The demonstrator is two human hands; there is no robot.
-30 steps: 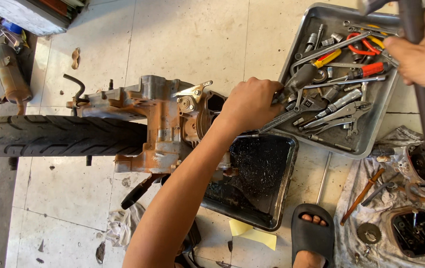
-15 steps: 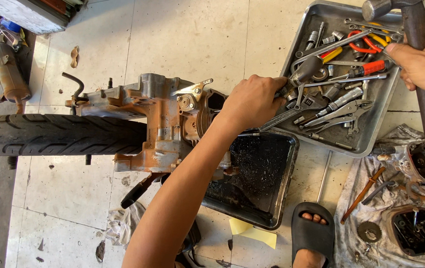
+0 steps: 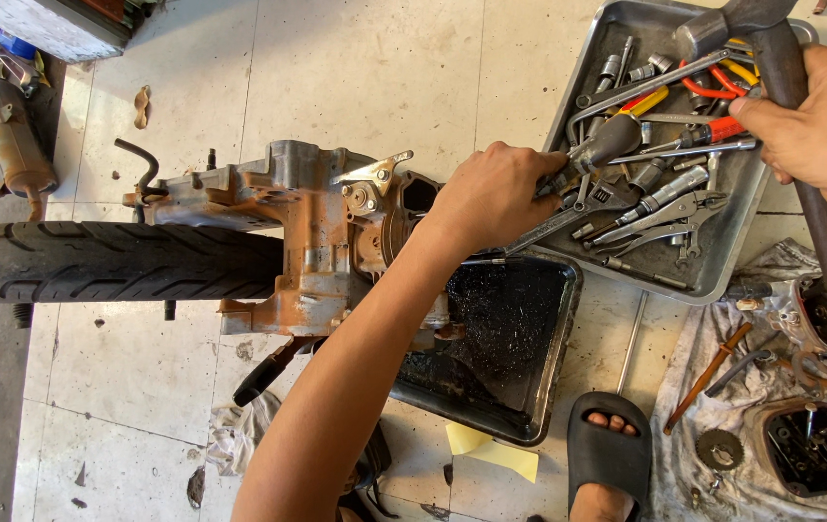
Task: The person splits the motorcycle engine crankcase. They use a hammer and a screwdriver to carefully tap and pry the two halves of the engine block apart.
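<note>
**Chisel and hammer at an engine on a tiled floor**

Pale floor tiles, stained and littered, carry everything in the head view. At the middle, the left hand [image 3: 491, 198] is closed in a fist around a grey metal punch [image 3: 599, 145], a thick steel bar whose flared head sticks out toward the tool tray; its working end is hidden behind the fist, next to the engine. The punch lies tilted, its long axis running from the engine at lower left up to the right. At the upper right, the right hand [image 3: 814, 126] is wrapped tight around the dark handle of a hammer [image 3: 771, 39], whose grey head sits at the top of the frame above the tray, the handle running down to the right edge.

The engine block [image 3: 307, 232] is rusty orange and grey, with a black tyre [image 3: 95, 261] lying to its left. Below the left hand, a black drain pan [image 3: 549, 367] holds dark oily residue. The grey tool tray [image 3: 723, 261] holds sockets, spanners, locking pliers and red- and yellow-handled tools. A foot in a black sandal [image 3: 607, 454] rests near a cloth [image 3: 723, 387] strewn with parts.
</note>
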